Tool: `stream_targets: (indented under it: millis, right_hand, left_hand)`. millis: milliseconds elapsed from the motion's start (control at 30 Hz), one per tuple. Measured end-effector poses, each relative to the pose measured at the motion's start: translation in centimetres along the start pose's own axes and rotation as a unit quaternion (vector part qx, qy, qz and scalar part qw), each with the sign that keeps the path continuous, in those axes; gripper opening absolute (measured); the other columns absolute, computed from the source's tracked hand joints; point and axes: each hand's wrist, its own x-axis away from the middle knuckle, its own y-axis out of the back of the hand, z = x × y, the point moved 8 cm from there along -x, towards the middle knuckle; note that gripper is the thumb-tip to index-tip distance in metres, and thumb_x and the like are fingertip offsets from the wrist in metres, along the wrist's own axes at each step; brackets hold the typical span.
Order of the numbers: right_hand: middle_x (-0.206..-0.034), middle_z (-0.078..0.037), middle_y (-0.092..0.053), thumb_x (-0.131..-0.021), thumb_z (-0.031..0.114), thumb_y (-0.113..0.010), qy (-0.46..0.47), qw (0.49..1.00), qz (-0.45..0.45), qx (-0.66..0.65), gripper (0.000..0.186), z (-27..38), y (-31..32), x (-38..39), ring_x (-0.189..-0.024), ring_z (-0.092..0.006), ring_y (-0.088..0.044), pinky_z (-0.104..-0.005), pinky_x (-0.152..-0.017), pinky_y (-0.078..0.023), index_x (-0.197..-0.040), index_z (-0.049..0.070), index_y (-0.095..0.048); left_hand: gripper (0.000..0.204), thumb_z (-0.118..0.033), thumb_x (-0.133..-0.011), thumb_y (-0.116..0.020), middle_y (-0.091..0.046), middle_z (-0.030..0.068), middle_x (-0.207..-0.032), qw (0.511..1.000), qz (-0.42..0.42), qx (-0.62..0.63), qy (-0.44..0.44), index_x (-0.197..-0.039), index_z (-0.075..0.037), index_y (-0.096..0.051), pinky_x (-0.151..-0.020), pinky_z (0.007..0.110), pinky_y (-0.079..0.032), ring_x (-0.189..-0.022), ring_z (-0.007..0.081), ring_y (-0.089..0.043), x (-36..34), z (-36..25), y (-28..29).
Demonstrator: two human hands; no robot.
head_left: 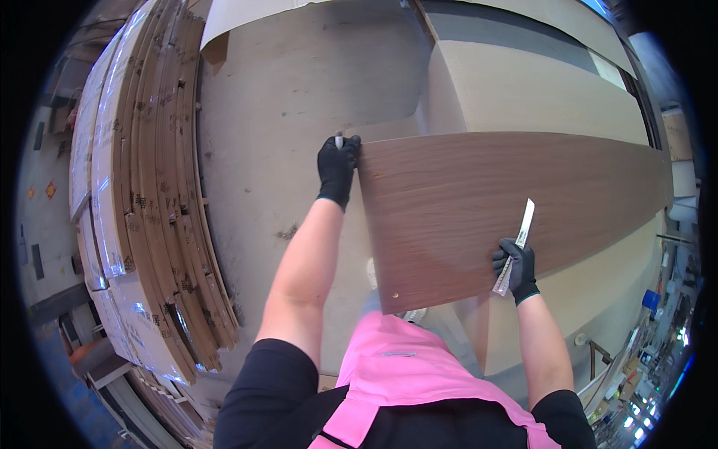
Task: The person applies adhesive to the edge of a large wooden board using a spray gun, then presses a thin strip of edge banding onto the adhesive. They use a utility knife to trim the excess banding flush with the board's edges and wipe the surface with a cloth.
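Observation:
A brown wood-grain board (441, 194) spans the centre and right, its near left corner at the bottom. My left hand (337, 166), in a black glove, is closed at the board's upper left corner, with a small white object (339, 141), too small to name, poking up among the fingers. My right hand (514, 267), also gloved, grips a long, narrow, light-coloured ruler (526, 218) tilted over the lower part of the board, with its curled fingers close to the surface.
A tall stack of flat cardboard packages (142, 187) stands on the left. Large pale panels (538, 90) lie behind and beside the board. Bare grey floor (284, 90) shows at centre left. Cluttered shelving or benches (643, 382) line the far right, with a blue container (649, 300).

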Motion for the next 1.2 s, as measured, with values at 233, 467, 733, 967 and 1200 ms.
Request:
stream_targets:
  millis: [233, 467, 733, 967, 1200]
  right_hand:
    - [-0.063, -0.010, -0.058, -0.085, 0.012, -0.062, -0.008, 1.000, 0.011, -0.016, 0.011, -0.6, 0.5, -0.4, -0.046, -0.0143, -0.054, -0.0253, -0.040, -0.043, -0.090, 0.005, -0.055]
    - [-0.059, -0.004, -0.048, -0.085, 0.012, -0.059, -0.028, 1.000, 0.009, -0.011, 0.010, -0.7, -0.2, 0.0, -0.045, -0.0115, -0.046, -0.0227, -0.039, -0.036, -0.079, 0.013, -0.052]
    - [-0.057, 0.005, -0.033, -0.088, 0.011, -0.053, -0.051, 0.997, 0.050, 0.002, 0.026, -1.2, -0.9, -0.6, -0.042, -0.0058, -0.029, -0.0212, -0.036, -0.023, -0.068, 0.018, -0.039]
    - [-0.059, 0.002, -0.043, -0.087, 0.015, -0.058, -0.024, 0.999, 0.025, -0.003, 0.017, -1.4, 0.2, -1.5, -0.044, -0.0102, -0.040, -0.0237, -0.039, -0.033, -0.075, 0.016, -0.046]
    - [-0.057, 0.002, -0.038, -0.088, 0.008, -0.055, -0.036, 0.997, 0.058, -0.044, 0.013, -1.2, -0.7, -0.7, -0.044, -0.0088, -0.038, -0.0210, -0.037, -0.030, -0.079, 0.014, -0.047]
  left_hand:
    - [0.021, -0.025, -0.088, -0.063, -0.056, 0.0009, -0.066, 0.993, 0.070, -0.088, 0.042, -0.079, -0.007, -0.058, -0.049, 0.026, -0.040, -0.054, 0.0086, -0.049, 10.3, 3.6, 2.1]
    - [0.026, -0.029, -0.087, -0.064, -0.055, 0.0037, -0.065, 0.974, 0.132, -0.043, 0.178, -0.078, -0.007, -0.055, -0.051, 0.029, -0.043, -0.057, 0.0123, -0.053, 24.9, 9.8, 4.7]
    - [0.022, -0.023, -0.084, -0.070, -0.053, 0.0016, -0.064, 0.937, 0.198, 0.163, 0.236, -0.083, -0.006, -0.057, -0.051, 0.026, -0.043, -0.053, 0.0105, -0.050, 32.0, 15.9, 5.5]
    - [0.026, -0.032, -0.090, -0.058, -0.064, 0.0114, -0.076, 0.966, 0.098, -0.116, 0.208, -0.090, -0.007, -0.063, -0.062, 0.036, -0.047, -0.072, 0.0257, -0.063, 28.9, 16.4, 11.6]
    - [0.013, -0.017, -0.088, -0.059, -0.062, 0.0137, -0.088, 0.922, 0.158, -0.138, -0.325, -0.091, -0.005, -0.061, -0.068, 0.034, -0.049, -0.078, 0.0274, -0.063, 21.4, -1.5, 1.0]
